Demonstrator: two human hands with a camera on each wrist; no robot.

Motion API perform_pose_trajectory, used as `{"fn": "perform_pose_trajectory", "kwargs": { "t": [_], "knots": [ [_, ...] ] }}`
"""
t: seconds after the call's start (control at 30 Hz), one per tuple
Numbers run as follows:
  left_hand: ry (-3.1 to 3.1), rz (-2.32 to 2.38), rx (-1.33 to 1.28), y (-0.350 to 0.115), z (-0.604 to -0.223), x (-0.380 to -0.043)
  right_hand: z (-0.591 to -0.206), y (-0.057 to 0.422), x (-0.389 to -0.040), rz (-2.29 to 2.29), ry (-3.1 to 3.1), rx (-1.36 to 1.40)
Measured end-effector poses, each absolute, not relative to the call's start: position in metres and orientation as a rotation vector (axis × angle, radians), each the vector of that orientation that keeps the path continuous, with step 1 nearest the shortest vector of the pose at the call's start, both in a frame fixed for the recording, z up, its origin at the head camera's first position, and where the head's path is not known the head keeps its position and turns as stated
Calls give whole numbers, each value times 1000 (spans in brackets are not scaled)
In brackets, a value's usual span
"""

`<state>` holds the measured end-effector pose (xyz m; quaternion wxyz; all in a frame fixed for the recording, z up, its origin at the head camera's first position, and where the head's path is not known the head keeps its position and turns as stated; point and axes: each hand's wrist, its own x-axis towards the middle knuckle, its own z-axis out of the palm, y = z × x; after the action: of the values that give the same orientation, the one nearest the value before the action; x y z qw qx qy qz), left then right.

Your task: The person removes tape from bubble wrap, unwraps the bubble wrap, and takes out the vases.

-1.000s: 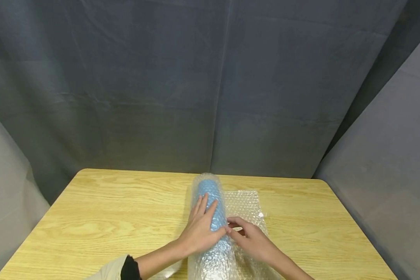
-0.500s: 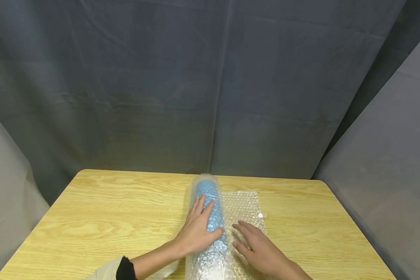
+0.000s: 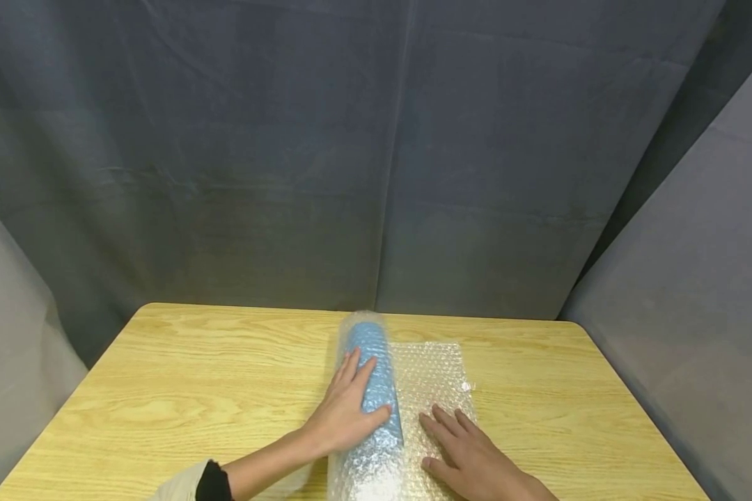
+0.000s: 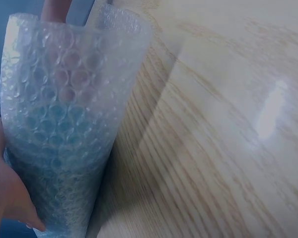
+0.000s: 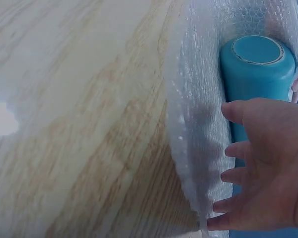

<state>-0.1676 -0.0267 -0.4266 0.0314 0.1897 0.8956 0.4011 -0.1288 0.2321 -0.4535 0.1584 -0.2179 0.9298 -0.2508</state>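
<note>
A blue cylindrical object (image 3: 377, 396) lies lengthwise on the table under clear bubble wrap (image 3: 429, 369). Its rounded base with a pale ring shows in the right wrist view, where the blue cylinder (image 5: 258, 74) is partly hidden. My left hand (image 3: 345, 417) rests on top of the wrapped cylinder, fingers extended and thumb spread along its right side. The left wrist view has bubble wrap (image 4: 64, 99) around the cylinder, with part of the left hand (image 4: 10, 193) at the edge. Fingers spread, my right hand (image 3: 470, 456) lies over the flat bubble wrap to the right.
The wood-grain table (image 3: 213, 376) extends on both sides of the wrap. A dark grey curtain (image 3: 276, 174) hangs behind its far edge, and lighter panels (image 3: 695, 264) stand at the sides.
My right hand has let go its pinch at the wrapped cylinder's side, opened and moved down onto the flat wrap. The left hand and cylinder have shifted slightly left.
</note>
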Motion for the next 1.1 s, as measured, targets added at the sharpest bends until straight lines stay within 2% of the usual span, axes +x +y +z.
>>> {"fn": "perform_pose_trajectory", "kwargs": {
  "t": [0.63, 1.1],
  "knots": [
    [2689, 1313, 523, -39, -424, -169, -459, 233, -128, -622, 2721, -697],
    [2826, 1301, 434, -29, -423, -172, -459, 233, -127, -622, 2737, -729]
  ]
}}
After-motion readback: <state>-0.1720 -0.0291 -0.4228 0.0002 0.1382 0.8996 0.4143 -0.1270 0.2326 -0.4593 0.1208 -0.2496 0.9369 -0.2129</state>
